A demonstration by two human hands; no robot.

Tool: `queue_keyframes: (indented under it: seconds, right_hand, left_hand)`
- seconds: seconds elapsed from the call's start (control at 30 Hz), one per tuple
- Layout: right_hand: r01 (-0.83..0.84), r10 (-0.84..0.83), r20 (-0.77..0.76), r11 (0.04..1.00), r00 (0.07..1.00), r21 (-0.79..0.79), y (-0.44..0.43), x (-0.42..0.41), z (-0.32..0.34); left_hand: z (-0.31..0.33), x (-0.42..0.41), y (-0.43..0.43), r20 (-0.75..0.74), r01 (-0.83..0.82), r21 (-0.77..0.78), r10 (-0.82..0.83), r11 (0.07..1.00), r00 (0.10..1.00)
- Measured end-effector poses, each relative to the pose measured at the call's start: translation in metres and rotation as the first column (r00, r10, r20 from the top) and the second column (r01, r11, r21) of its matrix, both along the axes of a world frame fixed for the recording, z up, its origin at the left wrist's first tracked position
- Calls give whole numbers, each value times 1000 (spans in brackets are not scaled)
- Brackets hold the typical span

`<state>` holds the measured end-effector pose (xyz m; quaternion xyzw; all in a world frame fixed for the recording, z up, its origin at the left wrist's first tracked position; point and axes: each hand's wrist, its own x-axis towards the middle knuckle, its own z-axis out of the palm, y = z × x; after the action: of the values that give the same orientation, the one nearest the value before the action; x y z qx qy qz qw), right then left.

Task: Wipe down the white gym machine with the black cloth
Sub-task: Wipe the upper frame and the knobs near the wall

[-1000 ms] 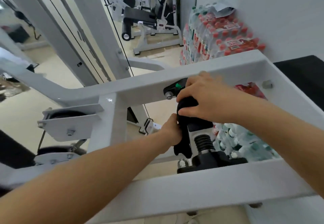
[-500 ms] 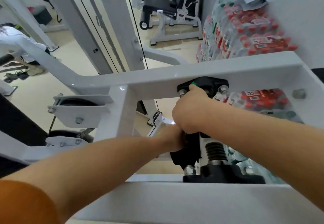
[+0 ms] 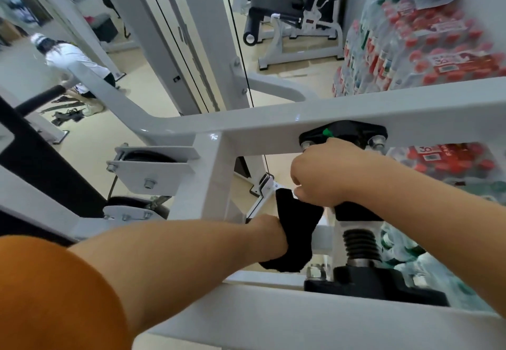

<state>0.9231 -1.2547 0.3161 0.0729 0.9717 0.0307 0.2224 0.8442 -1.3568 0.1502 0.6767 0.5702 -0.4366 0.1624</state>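
The white gym machine (image 3: 273, 125) fills the view, with a horizontal white beam across the middle and another beam near me at the bottom. Between the beams stands a white post with a black ribbed spring (image 3: 360, 244). The black cloth (image 3: 294, 229) is stretched beside that post. My right hand (image 3: 325, 174) grips the cloth's upper end, fingers curled under. My left hand (image 3: 269, 233) holds the lower end; its fingers are hidden behind the cloth.
Stacked packs of red-capped water bottles (image 3: 427, 37) stand at the right by the wall. Another white machine with black pads (image 3: 290, 12) is at the back. A person in a white top (image 3: 71, 62) bends over at the far left. A pulley bracket (image 3: 153, 168) sits left.
My right hand has slid down the post from the black top bracket. The cloth now stretches lower between both hands. The view has shifted, showing more of the floor at the left.
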Motion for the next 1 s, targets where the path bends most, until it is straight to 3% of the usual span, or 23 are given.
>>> queue_keyframes:
  seconds: [0.07,0.27,0.33,0.43,0.5,0.53,0.57,0.63,0.67,0.7,0.77,0.8,0.83,0.87,0.9,0.93,0.97,1.0]
  right_hand:
    - [8,-9,-47,1000,999,-26,0,3,-1]
    - [37,-102,-285,974,953,-224,13,21,-3]
    - [66,-175,-344,950,923,-305,22,31,5]
    - [142,-347,-426,885,836,-443,42,54,15]
    - [163,-510,-443,771,738,-615,53,68,15]
    - [155,-595,-388,662,704,-733,57,73,14]
    - [147,-651,-280,521,706,-841,58,77,14]
    - [166,-621,-62,303,782,-939,56,81,13]
    - [162,-579,-17,255,815,-953,54,82,13]
    - [141,-562,-3,212,827,-967,52,84,13]
    - [76,-635,6,84,772,-994,52,89,15]
    - [46,-699,26,10,714,-999,53,93,16]
    - [19,-760,36,-31,649,-999,55,99,17]
    - [13,-822,22,-18,569,-1000,57,105,18]
    - [39,-881,-6,28,474,-999,58,113,19]
    - [92,-927,-42,82,374,-992,58,121,19]
    - [162,-949,-73,128,308,-978,57,127,16]
    - [234,-949,-84,159,304,-959,54,133,10]
  left_hand:
    - [8,-1,0,74,-194,41,190,980,979]
    - [32,-12,10,150,-344,296,312,891,938]
    - [40,-13,12,168,-385,282,349,879,922]
    - [63,-12,15,163,-424,288,392,859,905]
    - [92,-15,15,313,-572,351,483,741,818]
    - [110,-16,16,473,-680,351,505,643,722]
    - [129,-15,17,674,-812,288,495,508,549]
    - [163,-4,16,951,-961,-44,307,272,43]
    - [176,3,16,966,-947,-219,187,234,-177]
    - [186,9,18,940,-909,-340,100,242,-325]
    - [198,20,26,877,-833,-458,6,310,-480]
    - [199,23,32,863,-822,-472,-27,320,-505]
    - [198,27,38,876,-840,-444,-48,312,-480]
    - [194,27,43,933,-902,-324,-59,287,-354]
    - [189,28,47,991,-956,-101,-53,275,-120]
    - [181,27,49,987,-941,163,-41,298,158]
    - [172,29,50,928,-866,359,-31,347,371]
    - [161,30,50,873,-794,453,-20,406,488]
